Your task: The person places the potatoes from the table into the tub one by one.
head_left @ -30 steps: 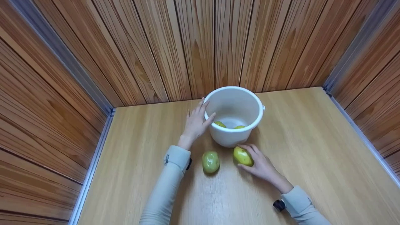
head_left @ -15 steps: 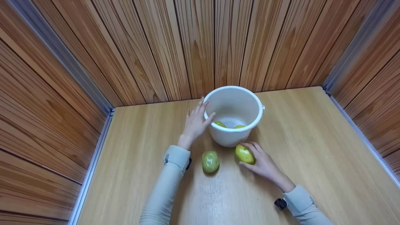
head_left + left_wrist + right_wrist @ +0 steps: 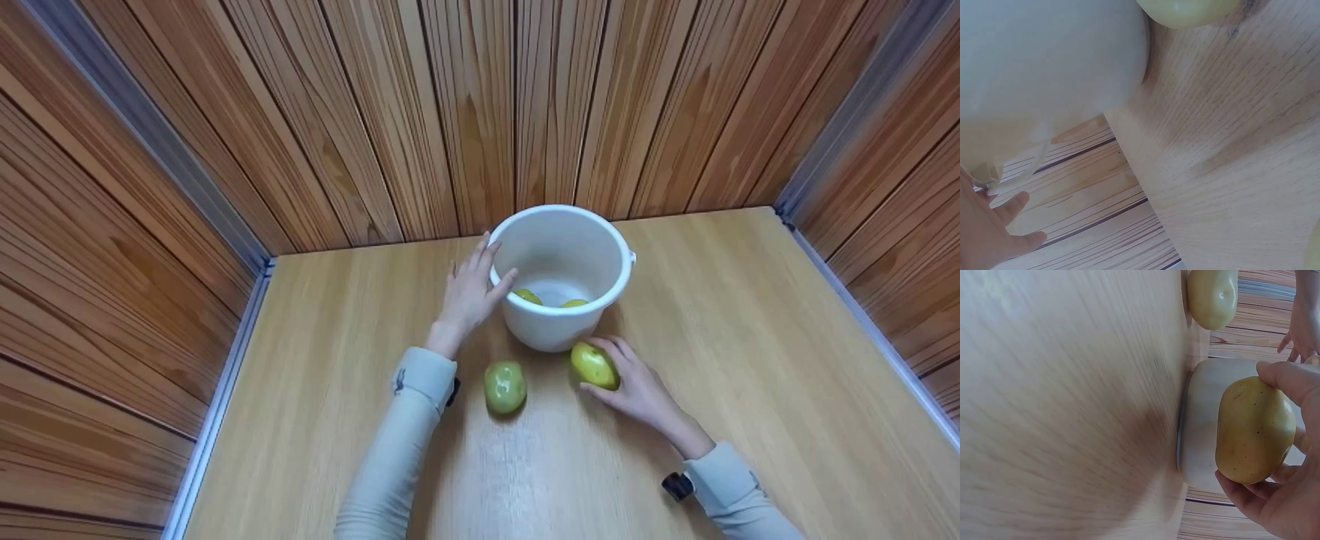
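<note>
A yellow potato (image 3: 594,366) with small dark specks is held in my right hand (image 3: 634,386). In the right wrist view the thumb and fingers curl round this potato (image 3: 1255,430), which is off the table just in front of the white bucket (image 3: 1204,422). My left hand (image 3: 469,292) rests at the left rim of the bucket (image 3: 559,330), its fingers fairly straight and spread. Two yellowish potatoes (image 3: 528,297) show partly inside at the bottom, otherwise hidden by the front wall. A greener potato (image 3: 505,388) lies on the table between my forearms.
The wooden table (image 3: 337,337) is walled at the back and sides by wood-panelled boards (image 3: 480,112). Grey metal strips (image 3: 225,397) run along its side edges. The bucket stands near the back wall.
My right hand has shifted slightly right and away from me, carrying the potato with it. The left hand, the bucket and the greener potato stay in place.
</note>
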{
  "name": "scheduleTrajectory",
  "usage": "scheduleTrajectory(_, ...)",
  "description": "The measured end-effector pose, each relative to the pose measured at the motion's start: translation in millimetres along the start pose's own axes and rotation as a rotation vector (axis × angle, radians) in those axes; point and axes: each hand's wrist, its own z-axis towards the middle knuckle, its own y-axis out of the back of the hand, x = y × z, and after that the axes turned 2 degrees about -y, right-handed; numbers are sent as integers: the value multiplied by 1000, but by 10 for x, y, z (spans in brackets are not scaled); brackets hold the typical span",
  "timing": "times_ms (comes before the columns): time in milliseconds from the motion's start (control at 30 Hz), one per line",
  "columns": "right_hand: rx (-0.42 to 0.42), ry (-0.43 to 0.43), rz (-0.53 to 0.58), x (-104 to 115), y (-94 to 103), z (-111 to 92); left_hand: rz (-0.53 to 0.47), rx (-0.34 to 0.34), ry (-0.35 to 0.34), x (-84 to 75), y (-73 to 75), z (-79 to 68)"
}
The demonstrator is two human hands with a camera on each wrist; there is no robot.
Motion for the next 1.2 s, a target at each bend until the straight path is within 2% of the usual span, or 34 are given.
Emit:
scheduleTrajectory(400,17,-38,17,-48,66,-11,-5,10,10,6,3,-6)
scheduleTrajectory(767,-10,-24,32,-91,148,-5,-16,12,15,-10,4,3)
scheduleTrajectory(1200,-38,-24,1,-93,248,18,-11,8,14,-17,8,8)
